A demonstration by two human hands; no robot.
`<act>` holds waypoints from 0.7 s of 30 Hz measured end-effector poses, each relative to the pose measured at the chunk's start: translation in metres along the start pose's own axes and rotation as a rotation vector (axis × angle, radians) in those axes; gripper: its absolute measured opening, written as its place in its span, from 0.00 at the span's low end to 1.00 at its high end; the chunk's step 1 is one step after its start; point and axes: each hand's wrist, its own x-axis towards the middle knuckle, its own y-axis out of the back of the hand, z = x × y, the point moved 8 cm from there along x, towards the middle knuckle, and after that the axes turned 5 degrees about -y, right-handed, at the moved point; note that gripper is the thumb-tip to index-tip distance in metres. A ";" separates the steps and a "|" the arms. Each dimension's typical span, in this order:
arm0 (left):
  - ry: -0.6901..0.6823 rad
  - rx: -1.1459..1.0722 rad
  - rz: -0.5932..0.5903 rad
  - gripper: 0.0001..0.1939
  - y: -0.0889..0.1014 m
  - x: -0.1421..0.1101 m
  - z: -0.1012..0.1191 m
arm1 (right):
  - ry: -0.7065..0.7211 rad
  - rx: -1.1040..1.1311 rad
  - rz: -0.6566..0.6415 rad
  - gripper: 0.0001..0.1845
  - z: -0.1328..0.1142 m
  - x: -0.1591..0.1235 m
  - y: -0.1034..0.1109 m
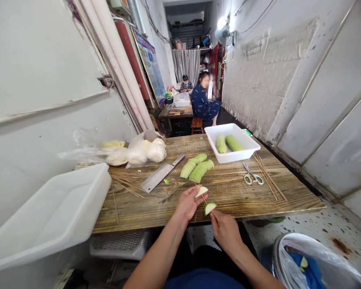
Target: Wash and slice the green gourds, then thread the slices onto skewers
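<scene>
Near the table's front edge, my left hand (188,204) is closed on a pale half-moon zucchini slice (201,191). A thin wooden skewer (204,199) runs from that slice to a second, green-edged slice (210,208). Beside this second slice, the fingers of my right hand (226,229) are pinched at the skewer's lower end, which they mostly hide. Just beyond my hands lie two rows of cut zucchini, one on the left (192,165) and one on the right (201,171). A cleaver (161,175) rests left of them, with a small green scrap (166,181) by its blade.
Loose skewers (126,180) lie left, more skewers (269,178) right beside scissors (250,176). A white tub (252,148) holds two peeled zucchini. Bagged pale vegetables (144,151) stand far left, a white bin (87,200) nearer. A lined bucket (278,257) is lower right; people sit behind.
</scene>
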 end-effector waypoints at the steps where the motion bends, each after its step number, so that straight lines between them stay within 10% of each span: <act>1: -0.001 0.002 0.003 0.05 0.001 0.000 0.000 | 0.001 -0.003 0.007 0.15 0.000 -0.001 -0.002; 13: 0.015 -0.032 -0.112 0.11 -0.012 -0.006 -0.024 | 0.017 0.049 0.163 0.16 0.006 0.011 -0.005; 21: -0.313 0.367 -0.008 0.19 0.012 0.015 0.027 | 0.016 0.162 0.333 0.21 0.026 0.021 0.004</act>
